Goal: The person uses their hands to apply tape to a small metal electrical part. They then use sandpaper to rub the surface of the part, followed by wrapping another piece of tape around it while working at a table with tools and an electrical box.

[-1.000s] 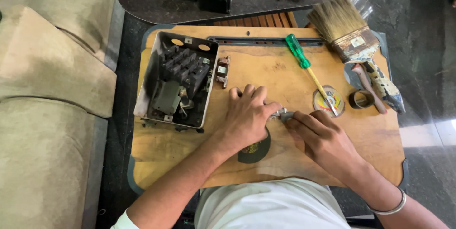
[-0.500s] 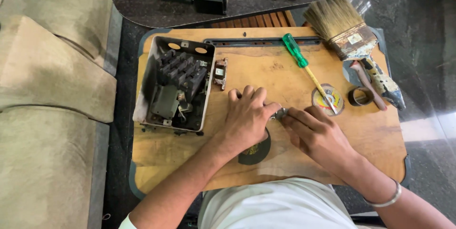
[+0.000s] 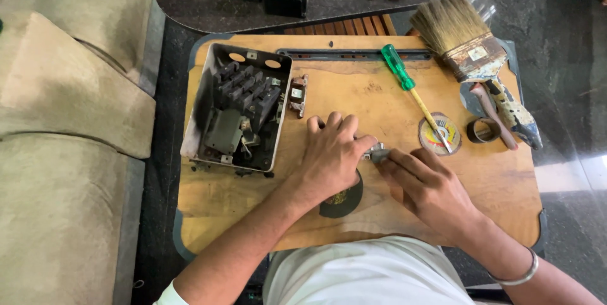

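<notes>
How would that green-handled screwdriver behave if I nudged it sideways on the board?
The screwdriver probably rolls: its handle looks round and the wooden board is flat. Its tip rests on a small disc, which might check it. It looks stiff and light.

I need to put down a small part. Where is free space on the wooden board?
Free: the wooden board below the open grey metal box, and the right corner beneath the worn paintbrush. Crowded: around the green-handled screwdriver and both hands.

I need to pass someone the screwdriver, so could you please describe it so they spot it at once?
On the wooden board, look to the upper right, left of the big paintbrush. The screwdriver lies slanted there, its tip on a small round disc; it alone has a bright green handle.
</notes>
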